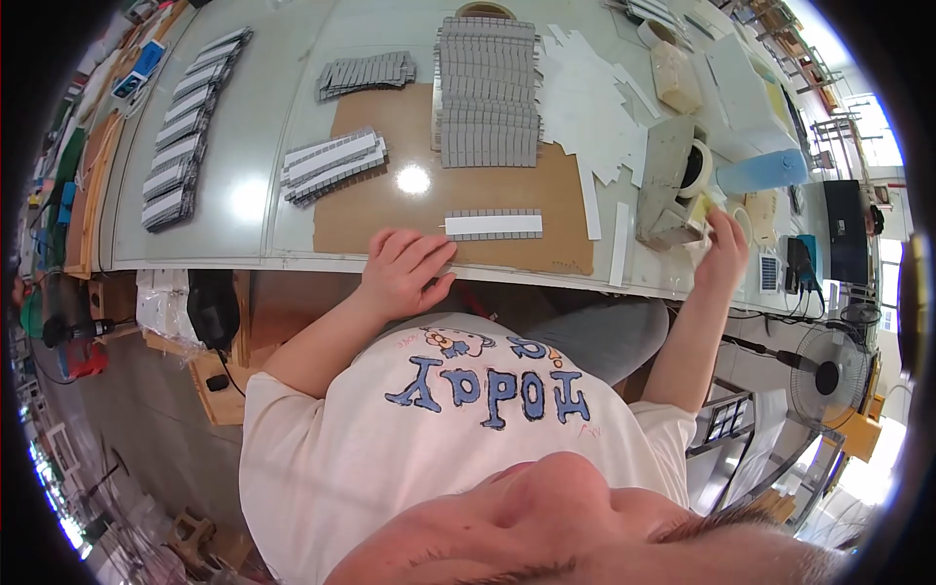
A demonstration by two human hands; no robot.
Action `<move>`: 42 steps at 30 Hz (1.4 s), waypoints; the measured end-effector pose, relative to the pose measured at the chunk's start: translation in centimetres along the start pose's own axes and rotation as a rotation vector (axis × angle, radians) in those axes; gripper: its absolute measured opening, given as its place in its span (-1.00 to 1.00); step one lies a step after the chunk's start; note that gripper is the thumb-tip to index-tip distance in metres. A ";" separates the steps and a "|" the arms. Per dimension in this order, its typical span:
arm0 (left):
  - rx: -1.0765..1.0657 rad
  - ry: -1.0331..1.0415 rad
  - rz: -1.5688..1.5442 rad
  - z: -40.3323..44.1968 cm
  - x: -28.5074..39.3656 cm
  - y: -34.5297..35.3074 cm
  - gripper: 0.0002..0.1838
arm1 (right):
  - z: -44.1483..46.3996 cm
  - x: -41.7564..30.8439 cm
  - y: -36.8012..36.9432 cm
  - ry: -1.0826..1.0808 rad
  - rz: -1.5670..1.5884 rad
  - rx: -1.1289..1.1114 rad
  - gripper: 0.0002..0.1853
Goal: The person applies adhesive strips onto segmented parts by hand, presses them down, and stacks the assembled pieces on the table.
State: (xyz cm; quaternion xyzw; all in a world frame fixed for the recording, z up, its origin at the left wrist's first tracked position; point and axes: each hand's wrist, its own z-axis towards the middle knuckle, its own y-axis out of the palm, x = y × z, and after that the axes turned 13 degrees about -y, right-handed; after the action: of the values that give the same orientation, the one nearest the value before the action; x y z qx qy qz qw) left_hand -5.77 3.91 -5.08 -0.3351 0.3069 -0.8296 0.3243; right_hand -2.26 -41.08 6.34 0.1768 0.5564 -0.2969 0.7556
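On the brown cardboard, my left hand rests near its front edge, fingers apart. Its fingertips are beside the left end of a single gray segmented strip with a white band along its middle. My right hand is at the front of a tape dispenser holding a roll. Its fingers are bent together at the dispenser's end; what is between them is too small to make out. A stack of gray strips lies behind the single strip, and white-banded strips lie to the left.
A long row of white-banded strips lies at the far left, a gray bundle at the back. White sheets lie right of the stack. A blue bottle is beyond the dispenser. A fan stands at the right.
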 end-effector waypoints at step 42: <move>-0.684 -0.484 -0.237 8.1 3.3 1.1 -0.78 | -16.4 2.3 12.6 -0.080 -0.483 -0.600 -0.80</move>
State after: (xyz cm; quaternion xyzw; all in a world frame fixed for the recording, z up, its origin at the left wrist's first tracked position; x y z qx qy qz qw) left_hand -1.13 -1.55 0.04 -0.6411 0.4388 -0.6091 0.1596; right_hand -5.69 -22.24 -1.85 -0.1999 0.6142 -0.2969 0.7033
